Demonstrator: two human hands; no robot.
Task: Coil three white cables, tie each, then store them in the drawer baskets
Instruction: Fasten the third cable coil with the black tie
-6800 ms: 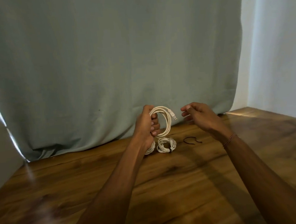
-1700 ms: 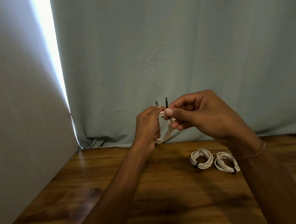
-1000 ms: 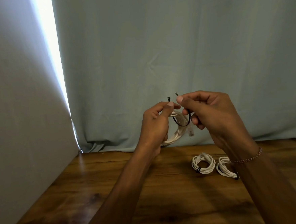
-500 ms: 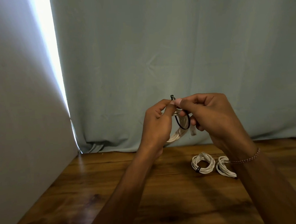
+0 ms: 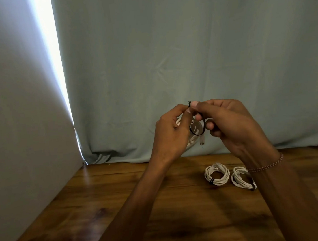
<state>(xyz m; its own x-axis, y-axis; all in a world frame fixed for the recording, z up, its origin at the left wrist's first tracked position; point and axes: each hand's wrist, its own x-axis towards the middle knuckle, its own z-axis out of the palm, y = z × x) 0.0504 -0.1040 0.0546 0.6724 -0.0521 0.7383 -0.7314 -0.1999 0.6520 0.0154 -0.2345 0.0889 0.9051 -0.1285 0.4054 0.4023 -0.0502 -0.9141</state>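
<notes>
My left hand [image 5: 171, 132] grips a coiled white cable [image 5: 193, 138] in the air above the wooden table [image 5: 108, 208]. A thin black tie [image 5: 198, 130] loops around the coil. Its two ends meet at the top, pinched between my left thumb and the fingertips of my right hand [image 5: 230, 124]. Most of the held coil is hidden behind my hands; a connector hangs below. Two more coiled white cables lie on the table to the right, one [image 5: 217, 174] fully visible with a black tie, the other [image 5: 241, 178] partly behind my right wrist.
A pale green curtain [image 5: 169, 63] hangs behind the table's far edge. A grey wall [image 5: 19, 130] bounds the table on the left, with a bright gap of light beside it. No drawer or basket is in view.
The view has turned left since the earliest frame. The black tie, then lying on the table, is now looped round the held coil, and over the last second its two ends have come together.
</notes>
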